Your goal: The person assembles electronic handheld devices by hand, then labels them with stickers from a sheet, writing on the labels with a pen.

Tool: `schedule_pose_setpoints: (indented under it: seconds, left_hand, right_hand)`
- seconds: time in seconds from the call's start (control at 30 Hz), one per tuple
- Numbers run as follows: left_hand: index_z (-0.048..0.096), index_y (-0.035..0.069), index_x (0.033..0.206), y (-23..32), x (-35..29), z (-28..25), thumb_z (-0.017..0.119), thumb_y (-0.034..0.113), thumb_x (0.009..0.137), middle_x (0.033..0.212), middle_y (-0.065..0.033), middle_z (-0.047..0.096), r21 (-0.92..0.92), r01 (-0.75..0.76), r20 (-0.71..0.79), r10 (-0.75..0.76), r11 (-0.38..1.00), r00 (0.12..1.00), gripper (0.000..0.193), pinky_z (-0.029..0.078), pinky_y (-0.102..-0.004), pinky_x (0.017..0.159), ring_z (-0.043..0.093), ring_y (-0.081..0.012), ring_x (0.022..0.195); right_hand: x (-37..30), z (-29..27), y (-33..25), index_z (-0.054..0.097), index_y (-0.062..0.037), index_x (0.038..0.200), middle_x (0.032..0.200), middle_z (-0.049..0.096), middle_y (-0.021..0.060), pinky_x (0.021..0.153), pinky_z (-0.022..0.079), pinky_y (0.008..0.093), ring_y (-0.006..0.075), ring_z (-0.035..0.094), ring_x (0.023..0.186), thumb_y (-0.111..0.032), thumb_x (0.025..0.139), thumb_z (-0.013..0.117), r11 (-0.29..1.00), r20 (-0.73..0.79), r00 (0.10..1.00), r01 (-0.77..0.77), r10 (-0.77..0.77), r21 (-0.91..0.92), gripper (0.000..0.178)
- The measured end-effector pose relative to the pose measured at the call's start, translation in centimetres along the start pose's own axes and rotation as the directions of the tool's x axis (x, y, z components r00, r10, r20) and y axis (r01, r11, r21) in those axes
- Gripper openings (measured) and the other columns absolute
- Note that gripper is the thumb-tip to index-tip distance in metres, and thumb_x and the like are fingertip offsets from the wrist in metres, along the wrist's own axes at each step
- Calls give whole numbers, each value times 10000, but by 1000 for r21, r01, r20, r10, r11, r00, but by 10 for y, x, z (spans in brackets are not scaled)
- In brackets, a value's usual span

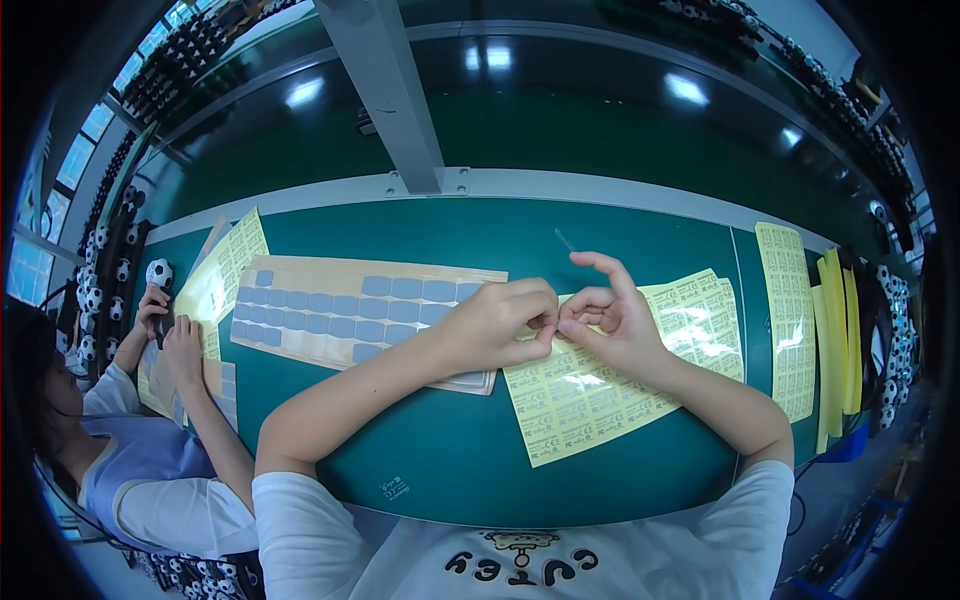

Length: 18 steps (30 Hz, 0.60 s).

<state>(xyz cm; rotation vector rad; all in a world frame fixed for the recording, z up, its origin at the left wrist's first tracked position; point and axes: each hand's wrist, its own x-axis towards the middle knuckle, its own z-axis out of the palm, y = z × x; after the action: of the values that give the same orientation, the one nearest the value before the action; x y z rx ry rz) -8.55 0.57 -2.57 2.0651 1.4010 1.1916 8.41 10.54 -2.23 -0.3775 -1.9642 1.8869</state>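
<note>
Both of my hands meet over the middle of the green table. My left hand (pixel 515 318) is closed in a pinch, thumb against fingertips. Touching or nearly touching it is my right hand (pixel 612 318), with its thumb and some fingers drawn together and one finger raised and bent. Anything between the fingertips is too small to make out. Below the hands lie overlapping yellow sheets of printed clear labels (pixel 590 410). Left of them, partly behind my left forearm, is a tan backing sheet (pixel 300 350) with rows of grey-blue rounded patches.
A small clear strip (pixel 565 240) lies beyond my hands; a loose clear label (pixel 394 488) is near the front edge. More yellow sheets (pixel 790 330) are at the right. At left, a co-worker's hands (pixel 170 330) hold a dark object near a small football-patterned ball (pixel 159 272). A grey post (pixel 385 90) rises behind.
</note>
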Motion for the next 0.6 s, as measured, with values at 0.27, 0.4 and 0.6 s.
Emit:
schedule_pose_setpoints:
  seconds: [0.27,0.4,0.6]
  left_hand:
    - [569,27,749,2,1,1,635,-29,642,813,-59,594,59,-30,-32,32,998,999,138,421,-220,503,505,-144,570]
    - [565,28,747,4,1,2,630,-29,646,802,-57,582,140,-35,-36,40,990,999,133,417,-216,494,498,-142,563]
    - [561,24,745,3,1,4,622,-26,654,798,-52,574,214,-52,-50,64,975,997,121,413,-214,485,491,-141,552]
  right_hand:
    - [0,1,0,309,-21,1285,787,613,107,672,503,219,141,612,722,67,777,602,1000,-21,1000,-4,4,4,593]
    - [1,1,-1,311,-21,1283,792,616,111,665,503,216,146,615,722,66,777,603,1000,-20,1000,-7,7,-3,591]
    - [1,0,2,317,-20,1281,794,621,113,647,502,225,152,616,715,62,770,608,997,-2,1000,24,-25,-70,594]
